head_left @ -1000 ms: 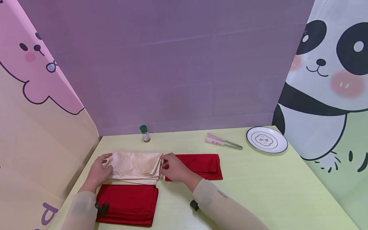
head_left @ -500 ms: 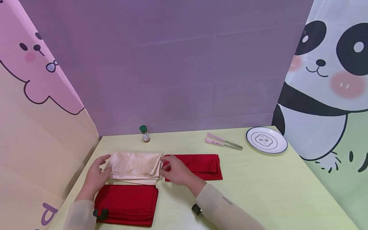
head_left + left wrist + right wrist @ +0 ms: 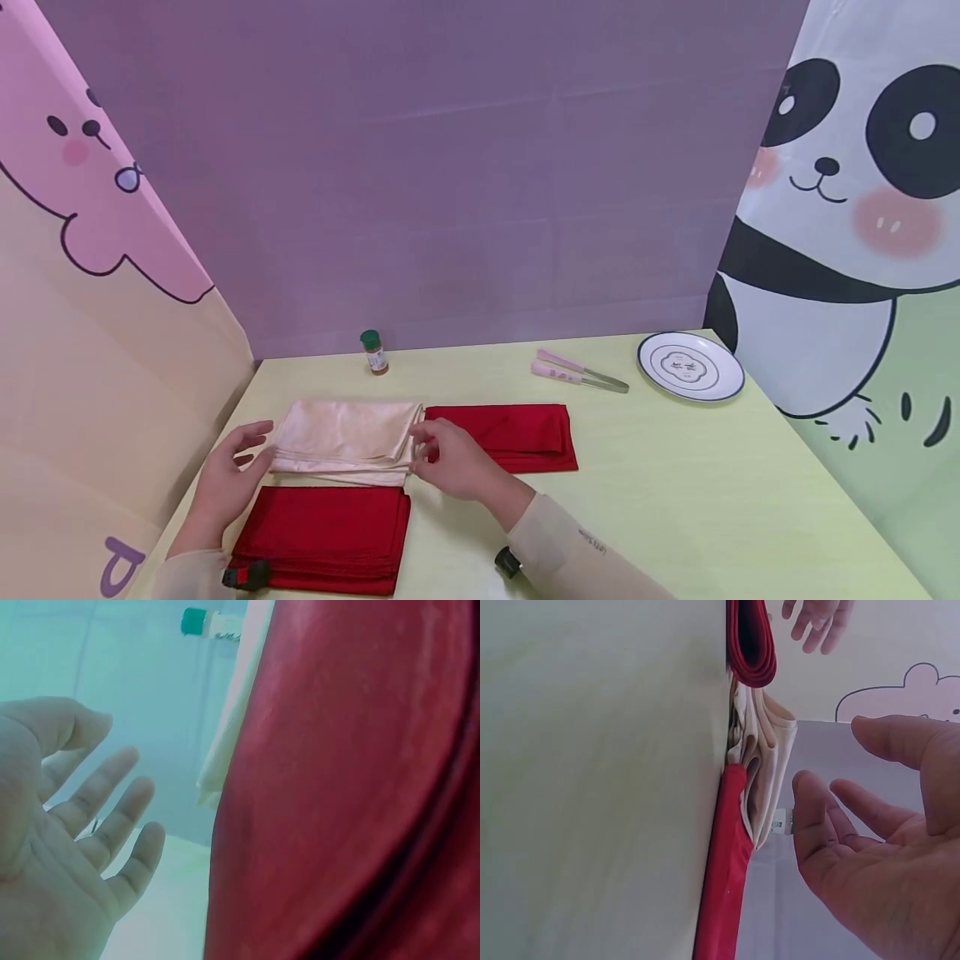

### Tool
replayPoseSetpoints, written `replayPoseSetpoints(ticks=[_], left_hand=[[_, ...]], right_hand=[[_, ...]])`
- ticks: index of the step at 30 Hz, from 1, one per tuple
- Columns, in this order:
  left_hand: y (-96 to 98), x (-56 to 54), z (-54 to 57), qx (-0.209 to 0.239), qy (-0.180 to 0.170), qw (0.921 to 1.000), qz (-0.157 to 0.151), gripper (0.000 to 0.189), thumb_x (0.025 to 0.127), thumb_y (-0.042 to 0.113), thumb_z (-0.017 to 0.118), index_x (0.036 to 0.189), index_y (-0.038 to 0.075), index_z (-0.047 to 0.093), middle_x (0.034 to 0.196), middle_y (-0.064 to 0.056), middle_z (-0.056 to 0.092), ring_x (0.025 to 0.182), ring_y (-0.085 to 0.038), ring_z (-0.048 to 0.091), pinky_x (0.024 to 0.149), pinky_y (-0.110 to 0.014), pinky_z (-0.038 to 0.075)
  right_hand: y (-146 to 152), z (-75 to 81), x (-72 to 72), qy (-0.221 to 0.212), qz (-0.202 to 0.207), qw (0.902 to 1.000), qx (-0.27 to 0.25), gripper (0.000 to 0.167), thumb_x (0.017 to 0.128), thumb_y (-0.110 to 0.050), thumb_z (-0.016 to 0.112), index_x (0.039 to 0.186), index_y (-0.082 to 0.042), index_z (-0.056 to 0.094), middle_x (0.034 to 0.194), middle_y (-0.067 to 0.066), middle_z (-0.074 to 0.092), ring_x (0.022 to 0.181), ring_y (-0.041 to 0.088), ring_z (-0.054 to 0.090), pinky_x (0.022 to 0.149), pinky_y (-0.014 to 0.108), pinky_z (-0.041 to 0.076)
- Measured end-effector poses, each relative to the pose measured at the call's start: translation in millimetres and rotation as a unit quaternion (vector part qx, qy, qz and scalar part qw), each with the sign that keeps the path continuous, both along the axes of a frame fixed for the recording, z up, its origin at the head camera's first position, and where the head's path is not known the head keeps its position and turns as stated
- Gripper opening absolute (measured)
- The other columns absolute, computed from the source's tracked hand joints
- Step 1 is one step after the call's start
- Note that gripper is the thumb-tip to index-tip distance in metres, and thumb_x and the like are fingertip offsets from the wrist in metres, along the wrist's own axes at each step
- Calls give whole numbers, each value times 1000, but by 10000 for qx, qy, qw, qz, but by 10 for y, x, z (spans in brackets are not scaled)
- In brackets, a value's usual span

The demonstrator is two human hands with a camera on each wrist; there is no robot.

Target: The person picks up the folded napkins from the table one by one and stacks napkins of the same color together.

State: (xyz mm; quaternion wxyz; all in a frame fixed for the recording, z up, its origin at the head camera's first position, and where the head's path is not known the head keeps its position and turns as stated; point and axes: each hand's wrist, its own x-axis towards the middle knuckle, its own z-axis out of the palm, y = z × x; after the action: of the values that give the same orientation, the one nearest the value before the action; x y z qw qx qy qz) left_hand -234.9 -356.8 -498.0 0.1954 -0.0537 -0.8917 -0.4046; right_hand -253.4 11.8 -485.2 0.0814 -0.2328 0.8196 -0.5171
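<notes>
A folded cream satin cloth (image 3: 345,433) lies flat at the table's left. My left hand (image 3: 228,479) is just beside its left edge, fingers spread and loosely bent, holding nothing; the left wrist view shows the bare palm (image 3: 52,840). At the cream cloth's right edge is my right hand (image 3: 457,462), its thumb and fingers apart in the right wrist view, with nothing between them. A folded red cloth (image 3: 322,533) lies nearer to me, below the cream one. Another folded red cloth (image 3: 536,433) sits to the right, partly hidden by my right hand.
A small green-capped seasoning bottle (image 3: 375,354) stands at the back left. Tongs with pink handles (image 3: 558,373) lie at the back, left of a white plate (image 3: 727,379) with a dark rim. A purple backdrop (image 3: 487,208) rises behind the table (image 3: 675,500).
My left hand has drawn away leftward and toward me from the cream cloth's edge. The right hand stays near the right edge, its fingers no longer pinching close to the cloth. The head view shifts slightly.
</notes>
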Motion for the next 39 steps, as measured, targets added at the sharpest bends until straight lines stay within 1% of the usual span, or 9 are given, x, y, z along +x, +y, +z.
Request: replayPoseSetpoints(ticks=[3,5,11,16,19,22,27,33,39], left_hand=[[-16,60,7,32,-37,10000,-5,36,101,10,70,136,3,65,131,-17,68,111,-6,61,87,-25,49],[-38,89,-12,15,-109,9999,15,36,101,11,70,135,3,65,130,-17,68,110,-4,62,86,-23,49],[-114,162,-81,-27,-232,9997,111,33,100,10,71,132,2,67,127,-18,69,107,-9,63,84,-16,48],[-152,204,-116,-91,-562,9983,127,31,100,12,72,130,3,68,127,-16,70,106,-13,62,84,-19,47],[-162,223,-131,-171,-750,9969,183,31,99,13,73,129,3,69,126,-16,70,103,-10,61,81,-23,48],[-178,237,-155,-178,-754,9968,178,30,98,11,75,126,2,70,123,-18,71,97,-4,61,75,-26,50],[-214,241,-203,39,-759,9971,-78,27,96,6,76,122,0,72,120,-20,71,89,1,63,70,-26,55],[-246,230,-232,-37,-1274,9917,-181,33,96,9,76,127,0,71,120,-18,72,90,-2,65,73,-26,57],[-251,229,-266,-134,-1340,9907,-206,29,95,4,76,124,-1,73,107,-12,76,87,-5,67,75,-24,55]], right_hand=[[-4,27,38,49,35,10000,39,48,94,-8,76,139,0,60,123,12,63,110,31,67,79,24,56],[-11,37,63,65,95,9999,63,48,94,-7,75,139,1,61,121,12,63,109,30,67,78,24,56],[-25,44,118,45,294,9994,164,42,94,-8,76,133,0,64,118,12,64,101,20,68,78,24,55],[-28,41,130,-114,385,9981,471,34,92,-10,79,125,-6,71,114,5,65,93,9,65,72,24,55],[-30,32,132,-209,486,9965,640,32,91,-11,81,122,-8,72,112,0,66,90,6,65,69,25,55],[-36,19,138,-252,578,9952,753,32,91,-11,82,121,-9,73,110,-1,67,88,5,66,68,25,55],[-62,-7,148,-172,671,9924,1022,33,90,-13,82,121,-9,73,108,-3,68,85,2,66,69,24,55],[-92,-41,154,-235,734,9899,1191,30,89,-12,84,117,-10,75,106,-7,70,83,1,66,71,22,54],[-85,-27,154,-329,851,9862,1381,30,89,-13,85,118,-13,76,104,-11,69,80,3,62,72,23,52]])
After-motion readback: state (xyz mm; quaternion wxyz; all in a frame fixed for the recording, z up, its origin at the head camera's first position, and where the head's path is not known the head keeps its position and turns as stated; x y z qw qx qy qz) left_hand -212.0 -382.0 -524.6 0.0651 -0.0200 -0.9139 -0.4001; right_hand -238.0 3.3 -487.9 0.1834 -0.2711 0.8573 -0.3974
